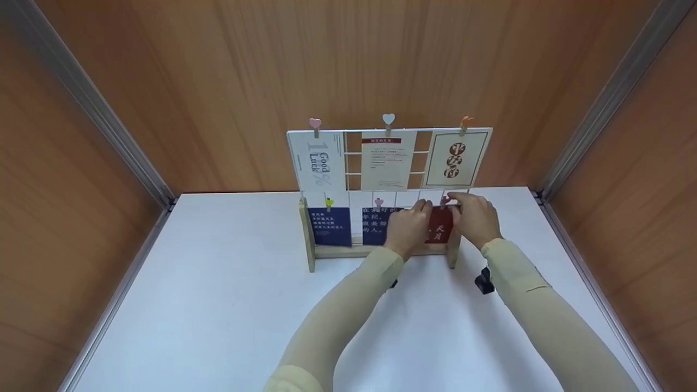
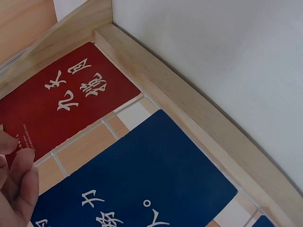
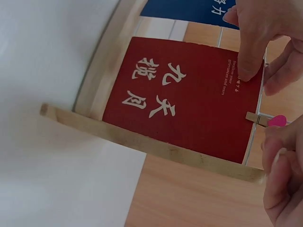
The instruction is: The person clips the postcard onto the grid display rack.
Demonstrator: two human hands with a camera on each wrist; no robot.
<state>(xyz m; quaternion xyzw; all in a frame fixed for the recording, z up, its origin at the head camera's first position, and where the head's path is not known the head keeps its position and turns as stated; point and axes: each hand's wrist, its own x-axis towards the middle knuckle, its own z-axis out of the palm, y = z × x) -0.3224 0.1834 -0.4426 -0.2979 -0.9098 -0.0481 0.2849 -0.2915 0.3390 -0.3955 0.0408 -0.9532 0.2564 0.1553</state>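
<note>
A red card [image 3: 189, 99] with white characters hangs in the lower right place of a white wire grid rack on a wooden base [image 1: 348, 251]. My left hand [image 1: 408, 226] pinches the card near its top edge, thumb lying on the printed face in the right wrist view. A small wooden clip [image 3: 255, 118] with a bright pink heart sits over that same edge. At the heart end of the clip, my right hand [image 1: 476, 218] grips with curled fingers. Beside the red card hangs a blue card [image 2: 137, 170], partly covered by my left hand in the head view.
Three pale cards hang on the upper row, among them a "Good Luck" card [image 1: 317, 163], each under a clip. Another blue card [image 1: 330, 227] hangs at the lower left under a yellow clip [image 1: 329, 202]. The rack stands on a white table [image 1: 234, 305] before a wooden wall [image 1: 348, 65].
</note>
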